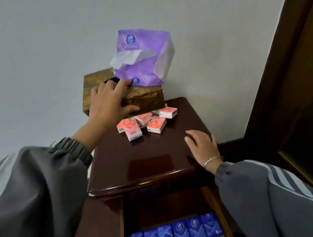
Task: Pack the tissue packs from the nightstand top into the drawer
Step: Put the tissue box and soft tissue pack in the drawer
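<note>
Left grip [108, 102] clasps the gold tissue box [145, 98] at 11 o'clock. Right grip [202, 148] rests spread flat on the surface [137, 160]. Pink tissue packs [146, 122] lie heaped at 12 o'clock, and the drawer [162, 208] is open at 6.

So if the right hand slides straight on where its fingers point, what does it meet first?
Probably the pink tissue packs: the right hand rests on the nightstand top, fingers aimed toward that pile, bare wood between.

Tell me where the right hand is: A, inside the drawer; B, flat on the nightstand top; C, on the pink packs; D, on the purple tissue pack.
B: the right hand lies flat on the nightstand top, apart from the pink packs; the left hand grips the tissue box.
</note>
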A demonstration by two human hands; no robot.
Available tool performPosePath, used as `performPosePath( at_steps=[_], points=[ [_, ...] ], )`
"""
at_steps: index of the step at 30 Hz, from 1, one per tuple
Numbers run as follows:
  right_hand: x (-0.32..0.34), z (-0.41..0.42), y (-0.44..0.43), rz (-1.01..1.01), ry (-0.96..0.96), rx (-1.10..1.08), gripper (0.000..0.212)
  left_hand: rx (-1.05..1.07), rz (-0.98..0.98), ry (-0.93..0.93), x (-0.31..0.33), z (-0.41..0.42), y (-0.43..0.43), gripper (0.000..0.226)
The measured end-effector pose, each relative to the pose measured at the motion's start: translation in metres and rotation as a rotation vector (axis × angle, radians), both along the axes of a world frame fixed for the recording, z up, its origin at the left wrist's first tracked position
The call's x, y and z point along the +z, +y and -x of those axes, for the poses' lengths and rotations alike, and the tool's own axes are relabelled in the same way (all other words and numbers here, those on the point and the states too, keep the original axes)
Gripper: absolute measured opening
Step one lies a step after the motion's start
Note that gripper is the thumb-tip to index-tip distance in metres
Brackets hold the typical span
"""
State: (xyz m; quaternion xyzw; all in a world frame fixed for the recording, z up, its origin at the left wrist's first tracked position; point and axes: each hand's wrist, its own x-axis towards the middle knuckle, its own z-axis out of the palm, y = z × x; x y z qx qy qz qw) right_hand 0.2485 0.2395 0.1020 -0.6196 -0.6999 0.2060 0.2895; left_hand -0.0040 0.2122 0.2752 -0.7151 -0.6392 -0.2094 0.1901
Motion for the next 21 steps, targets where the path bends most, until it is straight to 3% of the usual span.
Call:
performPosePath(
  at_steps=[2, 3, 5, 8, 14, 21],
  points=[
    [0.024, -0.002, -0.021, 0.099, 0.626, -0.069, 0.032, -0.024, 0.035, 0.013, -0.006, -0.009, -0.039, 0.077],
    [0.037, -0.005, -0.035, 0.101, 0.836, -0.095, 0.030, -0.036, 0.046, 0.017, -0.012, -0.016, -0.059, 0.078],
    [0.063, -0.015, -0.063, 0.131, 1.016, -0.073, 0.033, -0.051, 0.067, 0.021, -0.026, -0.030, -0.095, 0.078],
    [0.101, -0.039, -0.095, 0.288, 1.010, 0.091, 0.049, -0.086, 0.106, 0.062, -0.050, -0.051, -0.140, 0.079],
    [0.115, -0.075, -0.143, 0.400, 0.660, 0.144, 0.009, -0.192, 0.144, 0.209, -0.089, -0.083, -0.202, 0.083],
    [0.067, -0.100, -0.182, 0.616, 0.878, 0.018, 0.013, -0.247, 0.266, 0.137, -0.129, -0.089, -0.254, 0.095]
  ],
)
